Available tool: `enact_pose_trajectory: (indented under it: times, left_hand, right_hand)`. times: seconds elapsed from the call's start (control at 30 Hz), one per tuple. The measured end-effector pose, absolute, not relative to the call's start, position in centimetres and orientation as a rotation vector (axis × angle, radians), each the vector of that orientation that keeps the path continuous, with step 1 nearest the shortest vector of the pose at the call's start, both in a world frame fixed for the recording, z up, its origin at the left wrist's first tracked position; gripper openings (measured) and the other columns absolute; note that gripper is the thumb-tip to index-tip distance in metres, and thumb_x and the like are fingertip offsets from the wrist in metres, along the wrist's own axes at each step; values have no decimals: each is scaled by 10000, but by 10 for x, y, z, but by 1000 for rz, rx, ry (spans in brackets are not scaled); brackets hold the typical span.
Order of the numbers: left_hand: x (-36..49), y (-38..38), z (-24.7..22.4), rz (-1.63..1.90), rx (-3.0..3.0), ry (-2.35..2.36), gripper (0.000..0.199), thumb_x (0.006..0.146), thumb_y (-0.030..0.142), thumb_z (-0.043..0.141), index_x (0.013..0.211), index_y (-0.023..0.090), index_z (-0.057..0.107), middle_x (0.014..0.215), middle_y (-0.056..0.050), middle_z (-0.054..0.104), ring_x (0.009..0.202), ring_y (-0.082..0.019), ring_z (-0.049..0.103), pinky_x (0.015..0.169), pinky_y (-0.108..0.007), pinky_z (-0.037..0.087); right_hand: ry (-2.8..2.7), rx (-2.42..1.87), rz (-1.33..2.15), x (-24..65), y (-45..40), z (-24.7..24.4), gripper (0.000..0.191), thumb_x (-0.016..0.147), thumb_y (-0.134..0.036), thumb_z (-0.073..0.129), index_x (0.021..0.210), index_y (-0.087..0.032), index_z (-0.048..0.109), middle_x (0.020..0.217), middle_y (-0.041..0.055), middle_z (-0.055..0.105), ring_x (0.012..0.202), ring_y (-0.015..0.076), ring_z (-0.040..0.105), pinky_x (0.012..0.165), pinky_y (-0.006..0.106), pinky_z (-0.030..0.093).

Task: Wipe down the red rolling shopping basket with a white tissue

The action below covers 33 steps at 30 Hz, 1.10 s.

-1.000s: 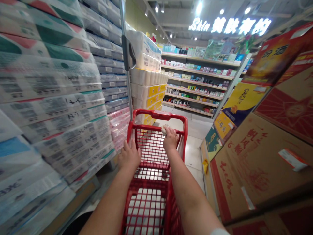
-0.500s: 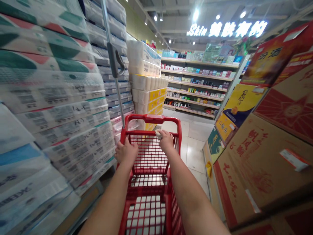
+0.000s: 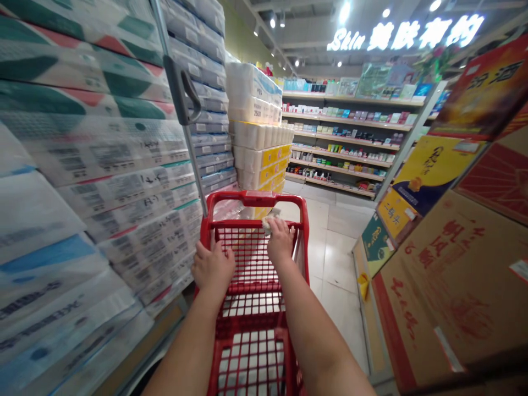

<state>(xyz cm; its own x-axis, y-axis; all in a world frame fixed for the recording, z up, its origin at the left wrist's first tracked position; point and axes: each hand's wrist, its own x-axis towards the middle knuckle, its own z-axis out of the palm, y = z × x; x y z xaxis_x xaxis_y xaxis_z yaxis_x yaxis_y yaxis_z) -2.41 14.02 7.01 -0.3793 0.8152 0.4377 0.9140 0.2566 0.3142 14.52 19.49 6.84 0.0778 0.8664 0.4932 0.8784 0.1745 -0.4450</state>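
Observation:
A red plastic shopping basket cart [image 3: 254, 301] with grid walls is in front of me, its handle loop at the far end. My left hand [image 3: 212, 267] is at the cart's left side, fingers apart over the frame; whether it bears on the rim I cannot tell. A pale crumpled cloth [image 3: 270, 223] is in my right hand [image 3: 281, 243], whose fingers are closed on it just below the far crossbar, over the grid. From the cart's far left corner a metal pole [image 3: 193, 159] with a grey grip [image 3: 179, 91] rises, leaning left.
Stacked tissue packs [image 3: 136, 137] stand close on the left, with toilet roll packs [image 3: 259, 132] beyond. Liquor cartons [image 3: 454, 280] line the right. A tiled floor strip [image 3: 336, 264] runs between, toward shelves of small boxed goods [image 3: 342, 132] under a lit sign [image 3: 406, 34].
The view has turned slightly left, so shelves and sign sit further right. My right hand stays closed on the cloth. My left hand has barely shifted.

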Motion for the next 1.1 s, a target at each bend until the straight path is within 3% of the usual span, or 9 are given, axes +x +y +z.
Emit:
enact_pose_trajectory:
  times: [0.2,0.37,0.5,0.63,0.77,0.93,1.1]
  left_hand:
    - [-18,138,70,-779,-1629,-2296,435,877,409,438,1207,198,627,1451,-230,342,1191,-382,495,905,-515,437]
    - [-13,135,74,-760,-1670,-2121,423,883,329,432,1249,203,605,1583,-140,198,1447,-358,159,1115,-570,215]
    - [-15,141,67,-700,-1759,-2131,488,874,321,437,1329,182,543,1585,-137,218,1447,-349,182,1140,-554,184]
    - [-15,145,60,-663,-1806,-2092,500,859,322,458,1328,173,546,1579,-132,243,1453,-374,149,1143,-538,196]
    - [-13,143,61,-607,-1827,-2086,477,855,330,464,1295,184,573,1563,-121,287,1453,-395,129,1125,-538,232]
    - [-12,141,64,-598,-1854,-2104,447,862,340,454,1259,196,602,1539,-95,339,1452,-406,98,1115,-547,235]
    - [-12,142,62,-644,-1884,-2093,402,858,340,460,1185,208,652,1536,-65,346,1453,-416,58,1111,-552,233]
  right_hand:
    - [-1947,-1533,-144,141,187,62,632,832,-54,420,1398,-333,447,1506,-34,395,1449,198,191,1176,447,109]
    - [-1651,-1751,-183,162,190,62,574,857,-114,449,1410,-266,445,1514,27,387,1448,250,186,1169,489,121]
    - [-1795,-1673,-149,167,190,62,589,860,-81,422,1413,-282,441,1517,4,383,1441,212,220,1175,440,144]
    - [-1606,-1743,-156,169,192,63,556,877,-97,401,1420,-208,441,1514,71,382,1440,239,218,1174,472,138]
    - [-1814,-1563,-93,170,196,62,596,856,-44,384,1415,-237,453,1505,41,398,1429,189,251,1163,384,205]
    - [-1600,-1640,-129,172,198,62,518,876,-106,435,1375,-232,491,1461,72,449,1389,240,295,1162,471,159]
    - [-1868,-1538,-120,168,199,62,554,883,-57,395,1386,-273,480,1483,27,425,1402,205,271,1169,423,154]
